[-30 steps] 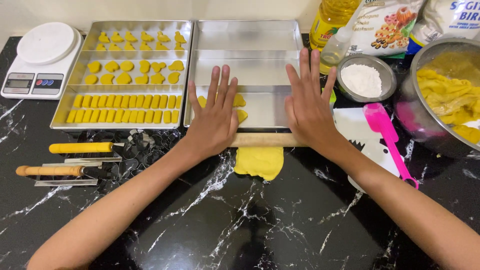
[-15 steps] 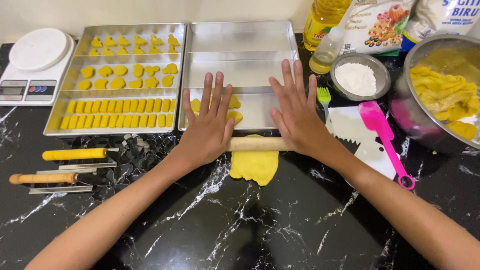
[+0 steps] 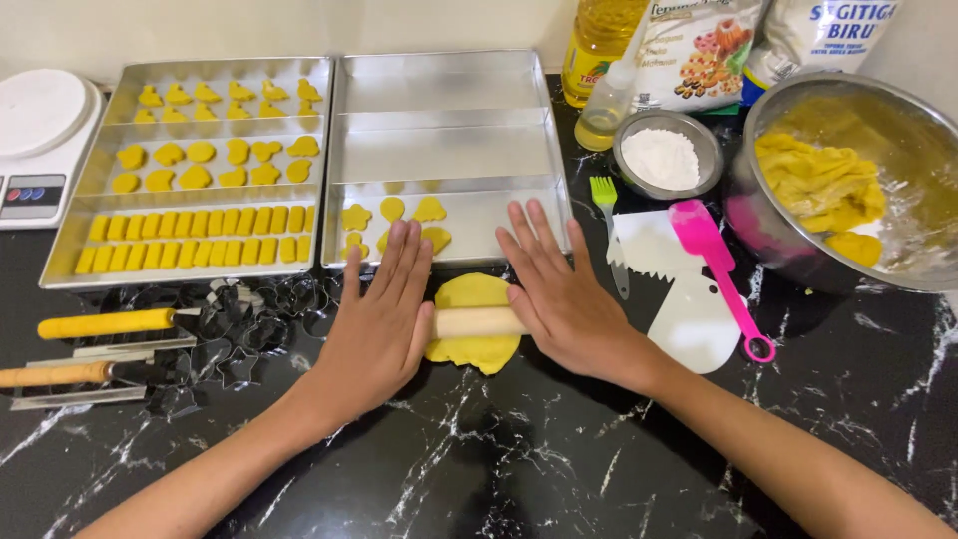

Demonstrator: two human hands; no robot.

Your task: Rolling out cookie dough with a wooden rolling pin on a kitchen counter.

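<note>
Near the middle of the frame, a smooth pale wooden rolling pin (image 3: 479, 321) lay across a flat, roughly round sheet of yellow dough (image 3: 476, 324) on the black, white-veined marble table (image 3: 519, 459). The left hand (image 3: 377, 321) pressed flat on the pin's left end, its fingers (image 3: 404, 265) straight and close together, pointing toward the top of the frame. The right hand (image 3: 561, 295) lay flat on the pin's right end, fingers (image 3: 534, 240) stretched out and slightly fanned. Neither hand gripped the pin; both palms bore down on it.

Just above the hands stood a shiny rectangular metal tray (image 3: 449, 150) with three stepped sections; a few small yellow cut shapes (image 3: 392, 218) lay in its nearest section. Beside it on the left, a second metal tray (image 3: 100, 185) was filled with rows of yellow bars and small moulded pieces. At the upper left edge sat a white kitchen scale (image 3: 40, 140).

At centre left, a jumble of dark metal cookie cutters (image 3: 239, 319) lay near a yellow-handled tool (image 3: 105, 322) and a wooden-handled tool (image 3: 55, 374).

To the right of the hands lay a white plastic scraper (image 3: 689, 314) with a toothed edge, a pink spatula (image 3: 714, 265) and a small green brush (image 3: 605, 205). A small steel bowl of white flour (image 3: 667, 157) stood above them, and a large steel mixing bowl (image 3: 928, 260) at the right edge held lumpy yellow dough. A bottle of yellow oil (image 3: 599, 40) and two printed packets stood along the top.
</note>
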